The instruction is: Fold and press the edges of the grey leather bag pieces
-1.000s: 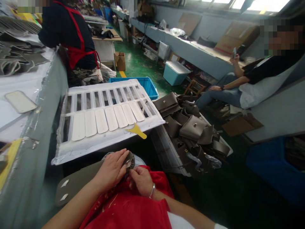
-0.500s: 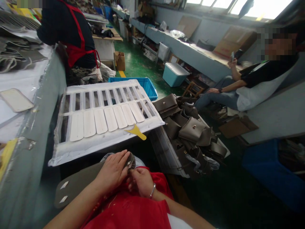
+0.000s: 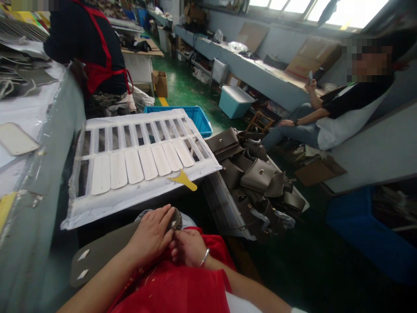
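A long grey-brown leather panel (image 3: 104, 245) with rounded ends lies across my lap over the red apron (image 3: 182, 287). Two small white tabs show at its left end, and a white bit shows at its right end. My left hand (image 3: 151, 232) lies over the panel near the right end, fingers together and thumb at the near edge, gripping it. My right hand (image 3: 190, 247), with a bracelet at the wrist, pinches at that same right end. What exactly sits between the right fingertips is too small to make out.
Ahead stands a white slotted rack (image 3: 107, 204) with several white strips (image 3: 127, 167) and a yellow scraper-like piece (image 3: 184, 180). Brown leather bags (image 3: 259, 176) are heaped at right. A bench (image 3: 61, 130) runs along the left. One person (image 3: 97, 48) works there; another (image 3: 339, 113) sits at right.
The whole view has shifted slightly, so things appear a little further left. Both hands stay at the right end of the panel, with hardly any visible change in their hold.
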A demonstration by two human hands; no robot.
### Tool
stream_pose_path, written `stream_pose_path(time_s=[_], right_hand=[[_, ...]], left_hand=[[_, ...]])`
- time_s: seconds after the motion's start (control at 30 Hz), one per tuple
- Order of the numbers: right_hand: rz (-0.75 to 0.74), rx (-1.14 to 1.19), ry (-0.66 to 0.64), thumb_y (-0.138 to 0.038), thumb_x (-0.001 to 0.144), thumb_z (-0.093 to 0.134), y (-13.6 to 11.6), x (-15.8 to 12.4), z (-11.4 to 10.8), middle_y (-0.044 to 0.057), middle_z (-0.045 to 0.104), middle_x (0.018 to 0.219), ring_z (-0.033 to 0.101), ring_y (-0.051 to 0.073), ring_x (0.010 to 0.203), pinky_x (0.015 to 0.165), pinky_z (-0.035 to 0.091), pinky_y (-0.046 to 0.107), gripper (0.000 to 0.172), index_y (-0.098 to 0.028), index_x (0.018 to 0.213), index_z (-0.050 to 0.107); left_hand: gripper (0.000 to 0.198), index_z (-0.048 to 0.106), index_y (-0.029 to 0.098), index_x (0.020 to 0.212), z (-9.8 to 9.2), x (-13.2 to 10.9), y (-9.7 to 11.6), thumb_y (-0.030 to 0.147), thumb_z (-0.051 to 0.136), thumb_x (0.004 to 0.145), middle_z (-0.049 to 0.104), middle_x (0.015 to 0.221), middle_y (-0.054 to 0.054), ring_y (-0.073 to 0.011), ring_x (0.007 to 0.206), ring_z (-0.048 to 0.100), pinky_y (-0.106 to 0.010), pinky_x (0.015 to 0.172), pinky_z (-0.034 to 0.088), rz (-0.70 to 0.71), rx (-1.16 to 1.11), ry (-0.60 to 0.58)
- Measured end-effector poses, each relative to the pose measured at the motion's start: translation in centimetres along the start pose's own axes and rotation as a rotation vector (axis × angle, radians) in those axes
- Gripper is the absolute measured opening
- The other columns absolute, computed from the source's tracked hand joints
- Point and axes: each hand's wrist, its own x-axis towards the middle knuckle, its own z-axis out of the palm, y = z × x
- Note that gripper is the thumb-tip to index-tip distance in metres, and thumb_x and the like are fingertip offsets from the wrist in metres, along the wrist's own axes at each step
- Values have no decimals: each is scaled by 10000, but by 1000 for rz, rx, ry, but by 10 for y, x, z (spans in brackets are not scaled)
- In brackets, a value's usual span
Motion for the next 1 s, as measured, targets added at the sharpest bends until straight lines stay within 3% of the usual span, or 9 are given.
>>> stream_pose_path(time_s=[0.17,0.47,0.77,1.0], right_hand=[[-58,-72,32,-309,848,492,5,-3,3,-38,552,490,485,91,314,306,392,194,192,-154,736,470],[-73,-179,-23,-237,900,343,3,-4,0,-32,550,503,476,79,322,313,397,184,224,-144,748,479],[-33,-503,-119,-109,717,546,-36,-1,-24,-4,551,420,463,92,286,276,366,163,152,-108,565,555],[-113,-916,-301,-159,790,525,-59,8,-23,2,565,428,494,81,313,324,395,146,260,-117,534,530]], left_hand=[[494,400,136,1301,1,-1,-1,325,437,846,435,1328,-129,-257,1173,424,-432,965,351,-10,-2,12],[510,400,132,1300,-6,-2,-1,346,440,839,430,1334,-127,-255,1192,409,-432,983,341,-9,-35,-15],[653,358,141,1325,-7,-4,4,338,524,726,388,1369,-116,-257,1217,375,-415,1009,298,-24,-64,-50],[632,353,150,1322,-13,-3,-1,336,511,738,400,1364,-107,-249,1225,381,-420,1006,313,-63,-126,-76]])
